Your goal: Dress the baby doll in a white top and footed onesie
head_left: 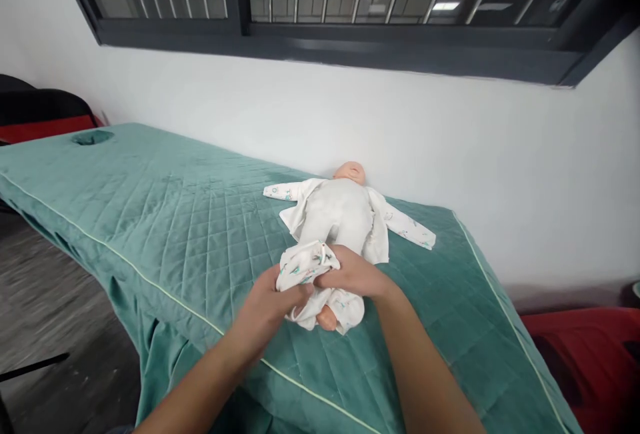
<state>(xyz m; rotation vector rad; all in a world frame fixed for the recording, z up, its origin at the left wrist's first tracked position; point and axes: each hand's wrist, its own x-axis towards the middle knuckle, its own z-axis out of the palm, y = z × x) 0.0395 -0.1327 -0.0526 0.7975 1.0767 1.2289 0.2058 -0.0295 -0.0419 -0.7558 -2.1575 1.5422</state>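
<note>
A baby doll (337,211) with a white body lies on the bed, its head by the wall and its legs toward me. An open white jacket with a small coloured print (407,224) is under it, sleeves spread to both sides. At the doll's feet, printed baby pants (304,269) are bunched up. My left hand (265,304) is closed on the left side of that bunched cloth. My right hand (357,274) grips it from the right, with some fingers hidden in the folds. One bare doll foot (327,319) shows at the lower end of the cloth.
The bed has a quilted green cover (210,241) with a face hole (93,137) at the far left. Behind it stands a white wall with a dark-framed window (320,44). Red chairs (590,354) are on the right, and a black and red chair (45,117) at the left.
</note>
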